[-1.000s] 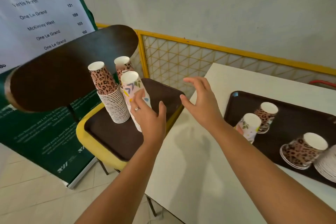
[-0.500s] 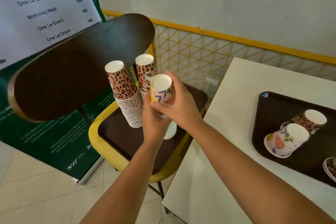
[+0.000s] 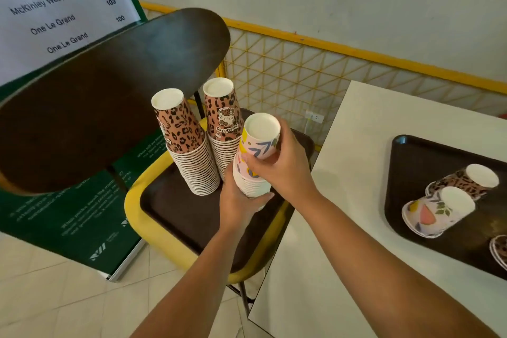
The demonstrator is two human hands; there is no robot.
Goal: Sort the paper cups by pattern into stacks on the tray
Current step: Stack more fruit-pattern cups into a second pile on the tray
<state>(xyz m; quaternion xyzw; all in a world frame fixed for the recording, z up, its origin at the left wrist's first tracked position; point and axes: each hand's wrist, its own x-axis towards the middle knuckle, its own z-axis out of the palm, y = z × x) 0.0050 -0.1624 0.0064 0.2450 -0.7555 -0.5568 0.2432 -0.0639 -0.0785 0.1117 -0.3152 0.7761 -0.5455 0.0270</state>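
Observation:
Two upside-down stacks of leopard-print cups [image 3: 189, 145] [image 3: 223, 123] stand on a dark tray [image 3: 175, 208] that lies on a yellow chair seat. Beside them is a shorter stack of floral cups [image 3: 251, 181]. My left hand [image 3: 238, 200] grips this stack low down. My right hand [image 3: 285, 164] grips the top floral cup [image 3: 260, 137] and holds it tilted above the stack. On the white table, a second dark tray [image 3: 417, 162] carries a floral cup [image 3: 436, 208] and a leopard cup [image 3: 466, 180], both lying on their sides.
The chair's dark backrest [image 3: 104, 101] looms at the left, above the leopard stacks. A yellow lattice rail [image 3: 329, 74] runs along the wall. A green printed banner [image 3: 55, 8] stands at the left. More cups [image 3: 500, 250] show at the right edge of the table tray.
My right hand came from above the table over to the floral stack and took hold of its top cup. My left hand slid lower on the stack. The view moved closer to the chair.

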